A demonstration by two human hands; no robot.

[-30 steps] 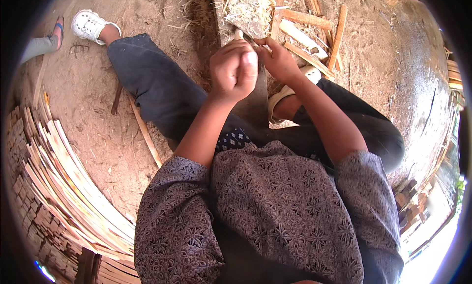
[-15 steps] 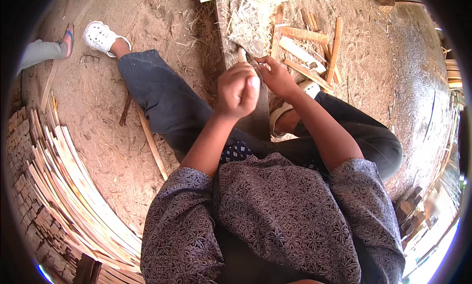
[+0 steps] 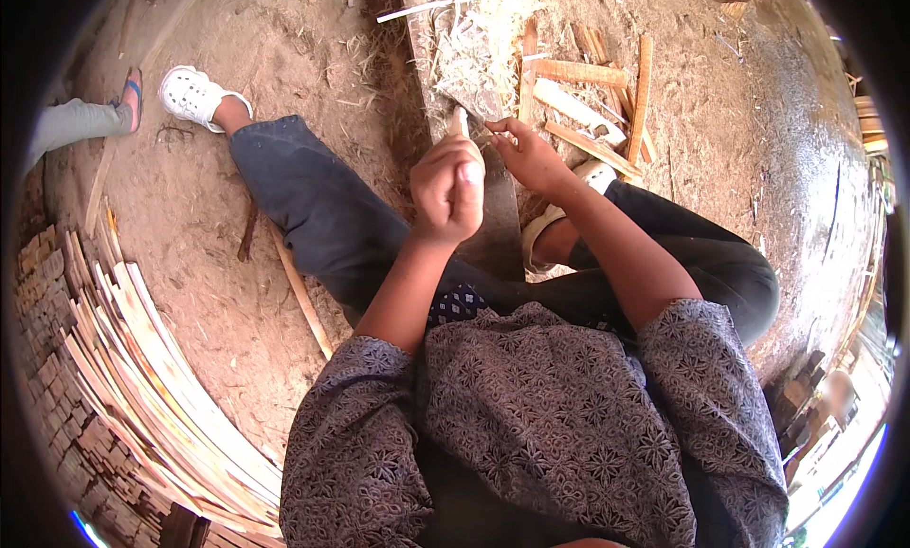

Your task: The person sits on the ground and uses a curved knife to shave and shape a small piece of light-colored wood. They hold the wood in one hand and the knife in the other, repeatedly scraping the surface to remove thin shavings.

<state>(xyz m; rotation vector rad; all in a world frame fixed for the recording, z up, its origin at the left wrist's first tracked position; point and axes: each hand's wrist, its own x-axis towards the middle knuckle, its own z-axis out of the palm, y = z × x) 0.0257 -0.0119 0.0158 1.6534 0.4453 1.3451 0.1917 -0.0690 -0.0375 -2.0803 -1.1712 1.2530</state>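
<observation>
While my left hand (image 3: pixel 447 190) is fisted around a pale thin wooden sliver (image 3: pixel 459 121), my right hand (image 3: pixel 523 155) pinches its tip above the grey chopping block (image 3: pixel 469 64). Cut sticks (image 3: pixel 578 72) lie beyond; stacked slats (image 3: pixel 142 358) sit left.

To your left, a stack of pale wooden slats (image 3: pixel 114 358) curves along the sandy ground (image 3: pixel 284 55). A loose stick (image 3: pixel 301 292) lies beside your leg. Ahead, short wood offcuts (image 3: pixel 588 83) lie scattered among shavings. Another person's sandalled foot (image 3: pixel 131 91) shows at far left.
</observation>
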